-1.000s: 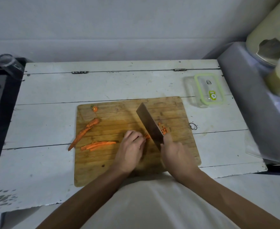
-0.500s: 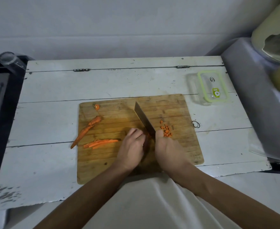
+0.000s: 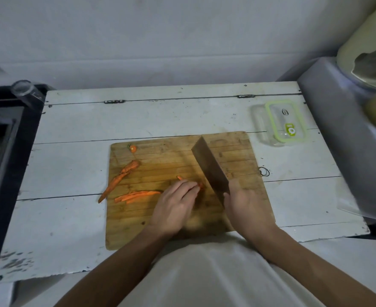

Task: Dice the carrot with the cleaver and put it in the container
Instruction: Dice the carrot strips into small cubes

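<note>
The right hand point(image 3: 245, 203) grips the cleaver point(image 3: 210, 166) by its handle, fingers curled round it, with the blade angled up and away to the left over the board point(image 3: 160, 224). The left hand point(image 3: 174, 204) lies just beside the blade, its fingers bent down over a few carrot strips point(image 3: 180, 178) and pinning them to the wood; orange ends show at the fingertips next to the cleaver's edge.

Left of that hand, more carrot sticks point(image 3: 137, 195) lie flat on the board. Beyond them a long carrot piece point(image 3: 120, 181) lies slantwise, its thin tip reaching over the board's left edge. A small carrot top point(image 3: 133, 148) sits near the far left corner of the board.

The board rests on a white tabletop point(image 3: 76, 165). The container point(image 3: 279, 122), clear with a green-rimmed lid, stands on the tabletop beyond the board's far right corner, apart from it. A metal ring point(image 3: 264, 172) lies at the board's right edge. A glass point(image 3: 25, 91) stands at the far left.
</note>
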